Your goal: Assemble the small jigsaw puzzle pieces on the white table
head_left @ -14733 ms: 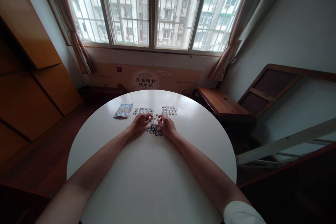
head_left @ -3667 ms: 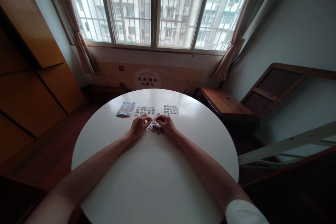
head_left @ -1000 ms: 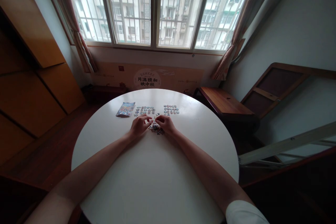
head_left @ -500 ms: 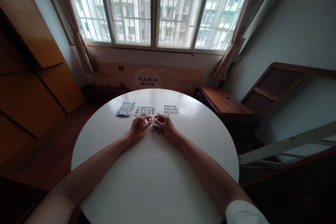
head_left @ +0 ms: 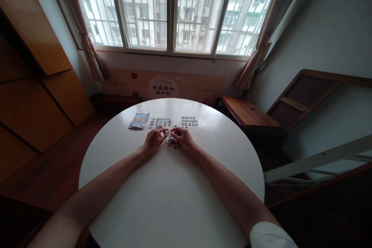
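Observation:
My left hand (head_left: 155,138) is closed in a pinch, thumb and forefinger meeting at a small jigsaw puzzle piece (head_left: 169,133). Facing it, my right hand (head_left: 182,136) has its fingers curled together at the same spot, the fingertips close to those of the left. Exactly how each hand grips the small piece is hard to make out. Just below the fingertips lies a heap of loose puzzle pieces (head_left: 173,143). Beyond my left hand, more pieces are laid out in rows (head_left: 161,119); another group of rows (head_left: 190,121) lies beyond my right hand.
A colourful printed packet (head_left: 139,121) lies left of the rows on the round white table (head_left: 171,193). Past the table's right edge stands a low wooden side table (head_left: 250,111). Cabinets (head_left: 52,108) line the left, and a barred window is ahead.

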`<state>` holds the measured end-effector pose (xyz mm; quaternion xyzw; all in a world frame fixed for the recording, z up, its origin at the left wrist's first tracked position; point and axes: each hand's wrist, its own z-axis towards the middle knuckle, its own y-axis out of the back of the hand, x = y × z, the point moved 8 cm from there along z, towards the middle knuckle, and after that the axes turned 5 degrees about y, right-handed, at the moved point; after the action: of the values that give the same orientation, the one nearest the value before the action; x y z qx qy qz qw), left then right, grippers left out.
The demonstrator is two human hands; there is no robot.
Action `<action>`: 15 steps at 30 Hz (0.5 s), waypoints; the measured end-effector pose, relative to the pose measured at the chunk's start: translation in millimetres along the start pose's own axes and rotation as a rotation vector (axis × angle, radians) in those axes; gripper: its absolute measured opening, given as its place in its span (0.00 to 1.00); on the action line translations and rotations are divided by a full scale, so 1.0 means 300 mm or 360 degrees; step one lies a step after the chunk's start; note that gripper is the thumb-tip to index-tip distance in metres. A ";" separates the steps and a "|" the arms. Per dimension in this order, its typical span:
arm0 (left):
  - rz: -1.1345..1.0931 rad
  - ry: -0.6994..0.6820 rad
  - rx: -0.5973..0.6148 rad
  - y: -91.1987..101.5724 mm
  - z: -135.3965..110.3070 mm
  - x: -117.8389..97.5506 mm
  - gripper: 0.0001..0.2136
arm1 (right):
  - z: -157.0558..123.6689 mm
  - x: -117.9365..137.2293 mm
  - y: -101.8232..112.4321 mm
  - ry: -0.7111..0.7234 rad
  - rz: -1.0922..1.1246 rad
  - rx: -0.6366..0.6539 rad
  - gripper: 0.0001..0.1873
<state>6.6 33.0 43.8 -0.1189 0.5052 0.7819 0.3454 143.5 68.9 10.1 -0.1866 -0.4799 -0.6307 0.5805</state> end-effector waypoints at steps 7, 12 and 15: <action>0.0011 0.0006 0.0023 0.001 0.001 -0.006 0.14 | -0.002 0.007 0.001 -0.0001 0.0020 0.0001 0.13; 0.0009 -0.0011 0.0019 -0.003 0.001 -0.001 0.14 | -0.001 0.003 0.002 0.0006 0.0018 -0.0023 0.13; -0.0007 -0.0005 0.0013 -0.002 0.002 0.003 0.14 | -0.001 0.002 0.005 0.0001 0.0020 -0.0044 0.13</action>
<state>6.4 33.9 43.1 -0.1174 0.5075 0.7793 0.3483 144.9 68.6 11.0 -0.1974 -0.4697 -0.6338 0.5820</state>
